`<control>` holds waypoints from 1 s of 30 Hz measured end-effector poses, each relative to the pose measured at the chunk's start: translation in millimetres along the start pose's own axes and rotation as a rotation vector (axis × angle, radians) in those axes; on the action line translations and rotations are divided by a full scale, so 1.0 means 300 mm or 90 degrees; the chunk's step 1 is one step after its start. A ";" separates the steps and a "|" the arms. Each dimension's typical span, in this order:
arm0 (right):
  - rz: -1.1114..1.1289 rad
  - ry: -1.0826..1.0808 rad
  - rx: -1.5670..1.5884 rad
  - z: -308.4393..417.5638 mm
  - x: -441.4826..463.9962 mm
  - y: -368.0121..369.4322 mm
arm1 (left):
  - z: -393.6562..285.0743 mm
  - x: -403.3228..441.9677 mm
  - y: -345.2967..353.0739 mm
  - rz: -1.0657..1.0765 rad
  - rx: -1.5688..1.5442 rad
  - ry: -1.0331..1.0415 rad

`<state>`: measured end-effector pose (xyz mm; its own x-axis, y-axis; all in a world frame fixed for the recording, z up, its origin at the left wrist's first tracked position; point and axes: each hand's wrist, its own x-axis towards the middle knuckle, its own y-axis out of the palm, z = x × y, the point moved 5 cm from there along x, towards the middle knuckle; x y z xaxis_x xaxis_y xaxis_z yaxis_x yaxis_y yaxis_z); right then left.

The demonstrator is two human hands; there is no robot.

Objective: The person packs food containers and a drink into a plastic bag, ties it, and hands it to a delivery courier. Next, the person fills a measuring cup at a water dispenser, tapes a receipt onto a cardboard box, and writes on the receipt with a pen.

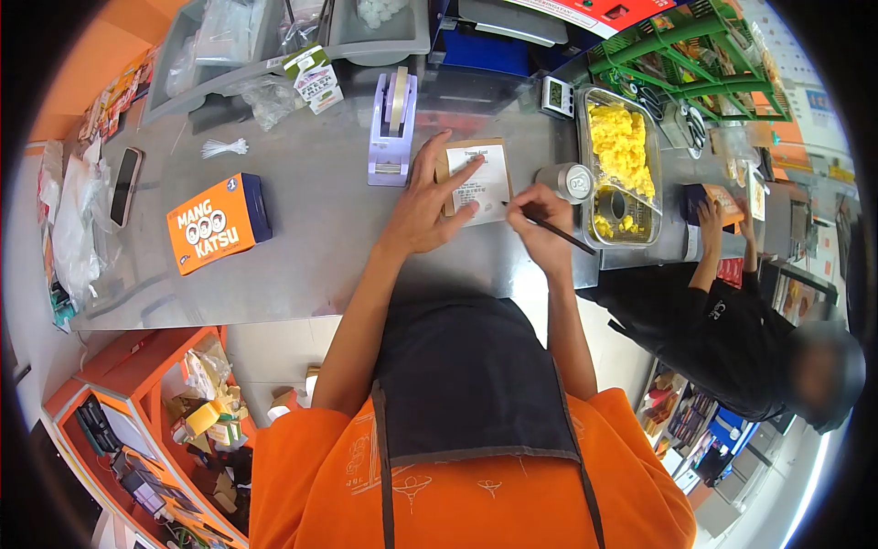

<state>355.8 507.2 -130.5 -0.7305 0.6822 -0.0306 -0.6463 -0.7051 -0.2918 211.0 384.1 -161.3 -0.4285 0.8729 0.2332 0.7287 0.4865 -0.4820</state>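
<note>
A printed receipt (494, 174) lies on a small brown piece of paper or card (443, 163) on the metal counter. My left hand (421, 212) rests flat with its fingers spread, and its fingertips press on the receipt. In my right hand (543, 240) is a black pen (572, 240), its tip close to the receipt's lower right edge. A silver-topped can (576, 181) stands just beyond my right hand. Behind my left hand is a lilac tape dispenser (391, 137) with a roll of tape.
An orange box (215, 227) sits on the counter (315, 265) at left, near cotton swabs (225, 146) and a phone (126, 188). At right are a glass tray of yellow food (622, 146), a small digital timer (557, 95) and a co-worker (722, 339) handling another orange box.
</note>
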 end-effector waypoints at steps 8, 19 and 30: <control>0.009 -0.149 -0.075 0.030 -0.092 -0.021 | 0.022 -0.032 0.017 -0.120 -0.159 -0.025; -0.016 -0.017 -0.013 0.030 -0.081 0.001 | -0.083 -0.279 0.176 -0.259 -0.657 -0.527; 0.059 -0.191 -0.100 0.029 -0.033 0.046 | -0.066 -0.217 0.217 -0.375 -0.764 -0.504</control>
<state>352.3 489.0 -126.0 -0.8317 0.5131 0.2123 -0.5497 -0.7068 -0.4453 296.9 359.7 -191.1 -0.6789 0.5010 -0.5367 0.1808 0.8226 0.5392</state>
